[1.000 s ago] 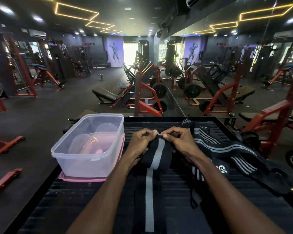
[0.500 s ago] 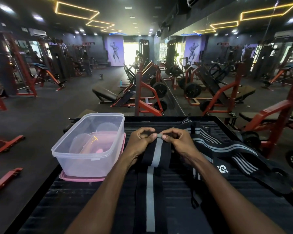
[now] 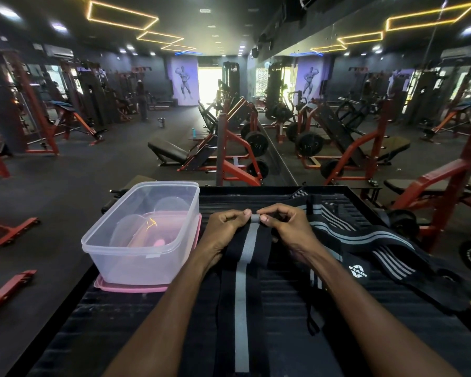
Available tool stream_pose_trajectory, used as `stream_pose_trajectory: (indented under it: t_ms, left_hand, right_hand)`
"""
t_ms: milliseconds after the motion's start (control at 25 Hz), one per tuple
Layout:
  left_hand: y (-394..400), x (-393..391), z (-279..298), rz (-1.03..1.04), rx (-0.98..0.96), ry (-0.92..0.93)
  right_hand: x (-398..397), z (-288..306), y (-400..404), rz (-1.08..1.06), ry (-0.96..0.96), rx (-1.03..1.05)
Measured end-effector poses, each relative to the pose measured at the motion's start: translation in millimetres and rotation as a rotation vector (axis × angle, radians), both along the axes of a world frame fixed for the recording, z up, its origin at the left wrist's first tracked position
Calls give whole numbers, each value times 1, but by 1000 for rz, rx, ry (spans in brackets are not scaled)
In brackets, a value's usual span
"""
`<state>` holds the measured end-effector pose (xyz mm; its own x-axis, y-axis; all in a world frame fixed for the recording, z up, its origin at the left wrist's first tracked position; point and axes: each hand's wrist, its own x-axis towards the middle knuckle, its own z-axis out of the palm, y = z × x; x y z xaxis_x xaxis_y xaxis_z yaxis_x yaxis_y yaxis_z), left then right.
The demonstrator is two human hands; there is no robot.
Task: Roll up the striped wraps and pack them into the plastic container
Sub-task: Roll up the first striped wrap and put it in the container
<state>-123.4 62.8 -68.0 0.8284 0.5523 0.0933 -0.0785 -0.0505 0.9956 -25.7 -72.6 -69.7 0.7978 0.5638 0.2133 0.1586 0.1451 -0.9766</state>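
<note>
Head view: we pinched the wrap (image 3: pixel 246 242) end with left hand (image 3: pixel 225 227) and right hand (image 3: pixel 288 227) to start a tight roll; container (image 3: pixel 142 229) stood beside.

Two striped wraps (image 3: pixel 244 281) (image 3: pixel 365 235), one plastic container (image 3: pixel 144 232), one pink lid (image 3: pixel 125 286)

Translucent glossy plastic container (image 3: pixel 136 240); matt woven cloth wraps (image 3: pixel 242 281); ribbed mat (image 3: pixel 392 336).
</note>
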Motion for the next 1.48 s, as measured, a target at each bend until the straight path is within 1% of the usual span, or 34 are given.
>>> stream_pose_trajectory:
  t_ms: [80,240,280,440,520,600,720,760,840,960,1080,1200,1320,1440,1480]
  left_hand:
    - [1,1,-1,20,39,6]
    - [1,1,4,61,121,-42]
    - [1,0,4,62,136,-46]
    - [0,0,2,23,152,-52]
    - [-1,1,1,34,182,-41]
    - [-1,2,1,73,208,-33]
    - [1,0,3,119,213,-13]
    - [2,-1,4,127,204,-1]
    - [2,0,4,137,205,49]
    - [1,2,2,151,255,108]
    - [2,1,2,179,272,71]
    - [0,-1,5,184,286,5]
    - [-3,-1,5,114,311,-49]
    - [-4,-1,4,31,230,-84]
    - [-3,-1,3,32,235,-93]
  right_hand:
    - [-1,1,1,12,5,0]
    - [-3,2,2,106,191,43]
    - [-2,2,2,108,192,43]
    - [2,-1,1,37,75,68]
    - [3,0,0,33,70,89]
    - [2,0,2,49,123,108]
    - [-1,2,5,115,281,136]
    - [-1,2,5,135,292,137]
    - [-2,0,5,153,274,146]
    - [-4,-3,5,127,242,169]
    - [-4,-4,6,114,234,173]
    - [-7,-2,7,155,239,138]
    - [-6,-4,7,82,131,111]
    - [1,-7,5,32,1,103]
    - [1,-8,5,33,-31,91]
